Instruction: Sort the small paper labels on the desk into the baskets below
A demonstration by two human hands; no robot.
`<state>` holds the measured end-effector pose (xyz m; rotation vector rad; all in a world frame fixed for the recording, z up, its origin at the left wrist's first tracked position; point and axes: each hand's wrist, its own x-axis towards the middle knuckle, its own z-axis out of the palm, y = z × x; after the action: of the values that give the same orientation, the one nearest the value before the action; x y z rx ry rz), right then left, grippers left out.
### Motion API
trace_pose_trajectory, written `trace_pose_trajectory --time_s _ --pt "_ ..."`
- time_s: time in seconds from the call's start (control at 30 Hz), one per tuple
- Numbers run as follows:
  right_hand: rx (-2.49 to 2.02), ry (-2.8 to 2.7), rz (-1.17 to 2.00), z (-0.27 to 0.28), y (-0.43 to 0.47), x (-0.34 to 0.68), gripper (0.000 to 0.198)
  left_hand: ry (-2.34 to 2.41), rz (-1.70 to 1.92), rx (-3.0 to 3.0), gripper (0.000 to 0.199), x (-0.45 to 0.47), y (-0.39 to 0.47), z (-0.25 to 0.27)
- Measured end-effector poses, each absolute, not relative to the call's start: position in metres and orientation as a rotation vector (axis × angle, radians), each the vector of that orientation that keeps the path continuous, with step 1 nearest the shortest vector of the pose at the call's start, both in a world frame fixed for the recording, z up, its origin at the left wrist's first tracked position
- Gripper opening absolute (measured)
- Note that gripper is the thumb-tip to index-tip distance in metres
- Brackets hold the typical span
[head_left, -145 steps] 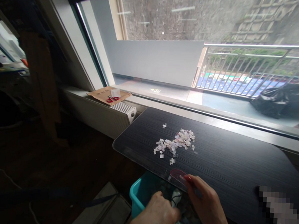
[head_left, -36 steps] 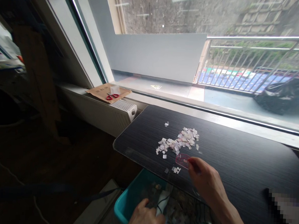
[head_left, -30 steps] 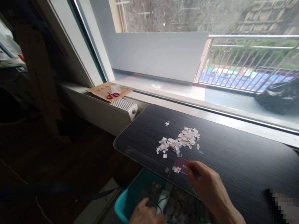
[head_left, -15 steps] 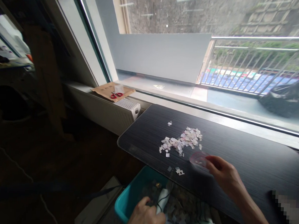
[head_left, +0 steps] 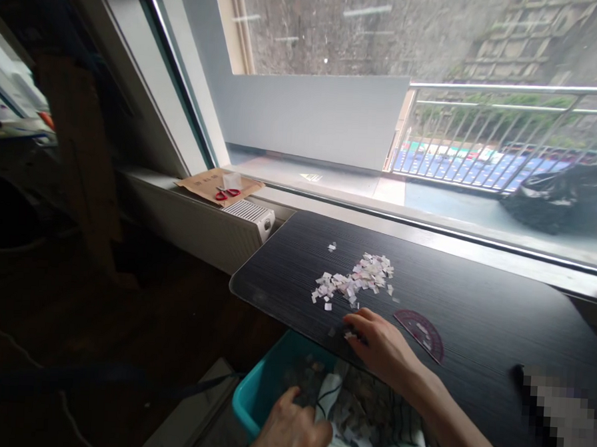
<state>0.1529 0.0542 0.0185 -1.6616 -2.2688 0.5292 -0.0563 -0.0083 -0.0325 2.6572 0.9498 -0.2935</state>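
Note:
My right hand (head_left: 379, 348) is at the near edge of the black table, fingers curled around a few small paper scraps (head_left: 349, 334). Right beside it, a clear protractor with reddish markings (head_left: 419, 333) lies flat on the tabletop. Farther back spreads a loose pile of small white and pinkish paper pieces (head_left: 363, 275). Below the table edge, my left hand (head_left: 292, 428) is closed at the rim of a white bag with dark stripes (head_left: 328, 393); its fingertips are partly hidden. Many cut scraps (head_left: 358, 427) fill the bag, which sits in a teal bin (head_left: 249, 401).
Red-handled scissors (head_left: 227, 194) rest on a brown envelope (head_left: 200, 184) atop the radiator (head_left: 249, 214) to the left. A dark-edged, pixelated object (head_left: 563, 411) lies at the table's right. The window sill (head_left: 428, 240) runs along the back.
My right hand has let go of the protractor, which now lies on the table, and has moved left to the scraps near the edge. My left hand stays at the bag.

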Motion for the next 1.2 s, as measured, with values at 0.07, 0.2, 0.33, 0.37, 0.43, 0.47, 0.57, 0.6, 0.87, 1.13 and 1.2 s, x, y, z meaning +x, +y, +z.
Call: trace_pose_trajectory --time_s 0.07,0.2,0.33,0.37,0.43,0.47,0.57,0.6,0.87,1.13,1.2 --pt "-1.663 -2.344 0.537 0.02 0.063 0.146 0.025 0.966 -0.239 2.668 0.008 -0.059 -0.01 -0.033" --pt "-1.736 -2.389 0.534 0.022 0.069 0.147 0.019 0.998 -0.222 2.653 0.009 -0.065 -0.013 -0.031" --pt "-1.754 -2.391 0.558 0.024 0.068 0.148 0.016 1.006 -0.145 2.648 0.009 -0.066 -0.012 -0.032" --pt "-1.75 -2.394 0.558 0.025 0.067 0.148 0.016 0.996 -0.169 2.646 0.009 -0.065 -0.011 -0.033" --pt "-1.753 -2.398 0.546 0.025 0.065 0.147 0.017 0.974 -0.231 2.638 0.01 -0.064 -0.01 -0.035" --pt "-1.76 -2.402 0.537 0.025 0.064 0.147 0.019 0.969 -0.255 2.634 0.011 -0.063 -0.01 -0.035" --pt "-1.795 -2.423 0.498 0.023 0.061 0.148 0.019 0.977 -0.287 2.61 0.014 -0.062 -0.009 -0.033" --pt "-1.808 -2.432 0.484 0.021 0.06 0.149 0.018 0.983 -0.288 2.6 0.014 -0.062 -0.009 -0.033" --pt "-1.815 -2.427 0.504 0.021 0.061 0.153 0.012 1.022 -0.294 2.551 0.012 -0.068 -0.009 -0.035" --pt "-1.706 -2.002 0.739 0.003 0.056 0.177 0.014 1.068 -0.146 2.586 0.007 -0.073 -0.013 -0.035" --pt "-1.696 -1.791 0.851 -0.006 0.056 0.185 0.016 1.057 -0.16 2.578 0.006 -0.072 -0.013 -0.039"
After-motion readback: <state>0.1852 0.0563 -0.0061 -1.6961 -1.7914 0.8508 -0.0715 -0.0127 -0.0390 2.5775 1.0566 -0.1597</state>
